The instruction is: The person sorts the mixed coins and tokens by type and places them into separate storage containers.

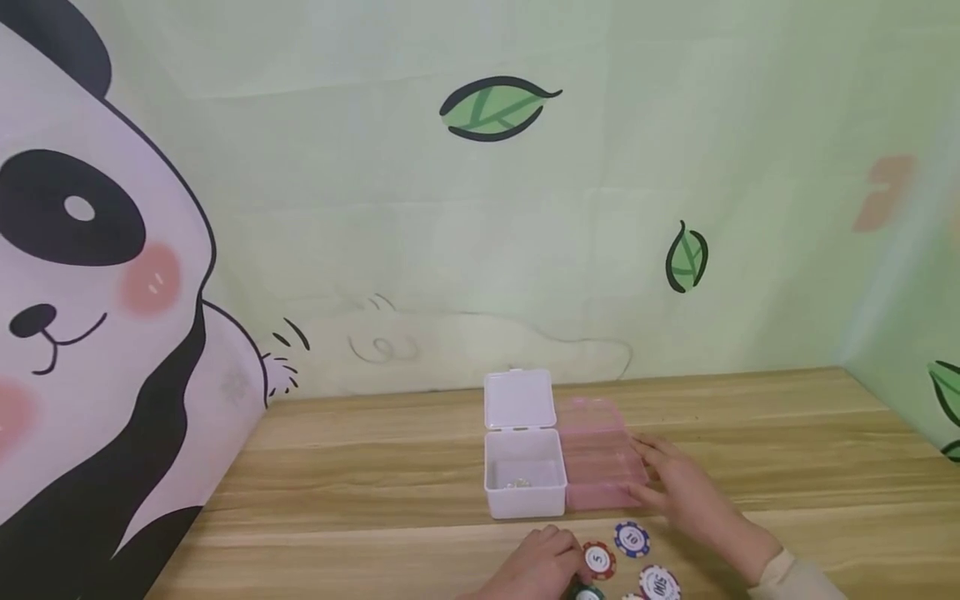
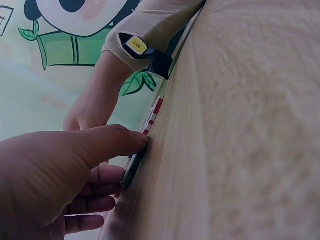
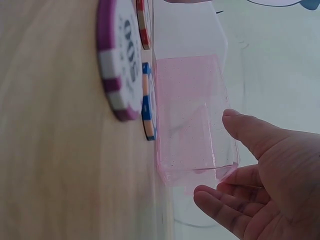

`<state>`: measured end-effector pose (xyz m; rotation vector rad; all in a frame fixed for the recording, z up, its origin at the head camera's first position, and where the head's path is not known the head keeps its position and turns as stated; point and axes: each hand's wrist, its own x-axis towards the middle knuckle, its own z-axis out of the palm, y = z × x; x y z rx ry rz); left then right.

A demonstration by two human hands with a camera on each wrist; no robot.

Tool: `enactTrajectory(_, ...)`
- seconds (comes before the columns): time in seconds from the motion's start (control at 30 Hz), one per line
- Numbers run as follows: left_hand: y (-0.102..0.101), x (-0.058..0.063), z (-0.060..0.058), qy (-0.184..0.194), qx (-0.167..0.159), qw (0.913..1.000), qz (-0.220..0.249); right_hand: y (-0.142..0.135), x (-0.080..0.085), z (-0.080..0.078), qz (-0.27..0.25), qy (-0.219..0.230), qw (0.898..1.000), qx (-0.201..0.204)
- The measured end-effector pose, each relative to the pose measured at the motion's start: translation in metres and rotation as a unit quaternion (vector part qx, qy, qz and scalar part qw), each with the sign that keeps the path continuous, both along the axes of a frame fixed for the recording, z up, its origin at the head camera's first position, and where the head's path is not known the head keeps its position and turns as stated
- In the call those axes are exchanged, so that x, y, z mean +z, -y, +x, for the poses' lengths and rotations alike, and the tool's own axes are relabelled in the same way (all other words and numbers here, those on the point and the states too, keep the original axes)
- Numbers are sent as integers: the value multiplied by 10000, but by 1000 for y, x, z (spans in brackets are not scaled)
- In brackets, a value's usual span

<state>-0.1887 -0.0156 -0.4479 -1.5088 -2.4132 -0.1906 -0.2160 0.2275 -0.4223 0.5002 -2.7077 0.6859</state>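
Observation:
My left hand (image 1: 534,565) is low in the head view, at the edge of a green poker chip (image 1: 587,592). In the left wrist view its thumb and index finger pinch that chip (image 2: 131,172) close over the table. My right hand (image 1: 693,497) rests with loosely spread fingers against the right side of a translucent pink box (image 1: 600,454). The right wrist view has the thumb and fingers (image 3: 215,202) around that end of the box. Left of it stands a white box (image 1: 527,502) with its lid (image 1: 519,400) flipped back and small clear pieces (image 1: 519,483) inside.
Red (image 1: 599,560), blue (image 1: 632,539) and purple-edged (image 1: 660,583) poker chips lie on the wooden table (image 1: 360,483) between my hands, with another partly cut off at the bottom. A green cloth wall (image 1: 390,233) with a panda print rises behind the table.

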Motion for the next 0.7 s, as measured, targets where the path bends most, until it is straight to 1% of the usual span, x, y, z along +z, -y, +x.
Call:
enactTrajectory(0.13, -1, -1, 0, -142, 18, 9999, 19, 0, 0, 0, -3, -1, 10000, 9)
enactTrajectory(0.23, -1, -1, 0, -57, 72, 9999, -74, 0, 0, 0, -39, -24, 10000, 16)
enactTrajectory(0.4, -1, 3, 1, 312, 168, 9991, -245, 0, 0, 0, -120, 59, 9999, 0)
enactTrajectory(0.53, 0, 3, 2, 302, 176, 9994, -46, 0, -1, 0, -105, 147, 9998, -2)
enactTrajectory(0.63, -1, 4, 3, 168, 244, 9995, 124, -1, 0, 0, -75, 178, 9998, -6)
enactTrajectory(0.7, -1, 5, 3, 166, 292, 9992, 198, -1, 0, 0, -83, 171, 9998, -5)
